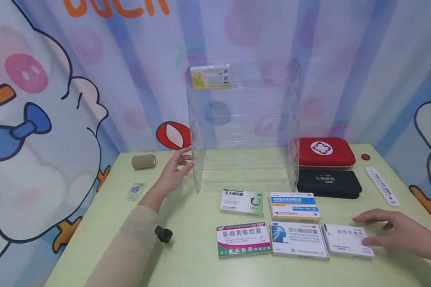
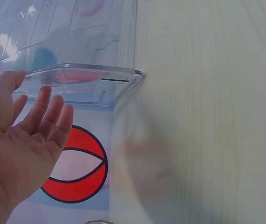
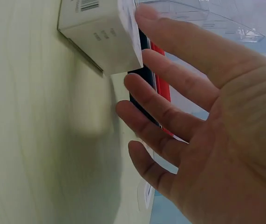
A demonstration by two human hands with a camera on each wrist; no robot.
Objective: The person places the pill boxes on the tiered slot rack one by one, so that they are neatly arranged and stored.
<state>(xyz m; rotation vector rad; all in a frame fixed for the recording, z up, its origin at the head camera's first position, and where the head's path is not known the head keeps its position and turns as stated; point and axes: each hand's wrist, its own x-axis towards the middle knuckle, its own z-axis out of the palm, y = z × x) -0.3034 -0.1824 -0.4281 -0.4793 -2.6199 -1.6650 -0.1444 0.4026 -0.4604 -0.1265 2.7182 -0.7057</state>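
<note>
1. My right hand (image 1: 398, 233), fingers straight and released, thumb tip touching the white medicine box (image 1: 348, 239) at the table's (image 1: 186, 263) near right.
2. My left hand (image 1: 174, 169), fingers relaxed, holds nothing, just beside the clear rack (image 1: 242, 127).
3. Count: five boxes on the table, one yellow box (image 1: 210, 76) on the rack's top shelf; two pouches.
4. Right wrist view alone shows the white box's barcode end (image 3: 100, 32).

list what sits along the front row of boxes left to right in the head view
green and pink box → box with the blue head picture → white box, touched by the right hand
</note>
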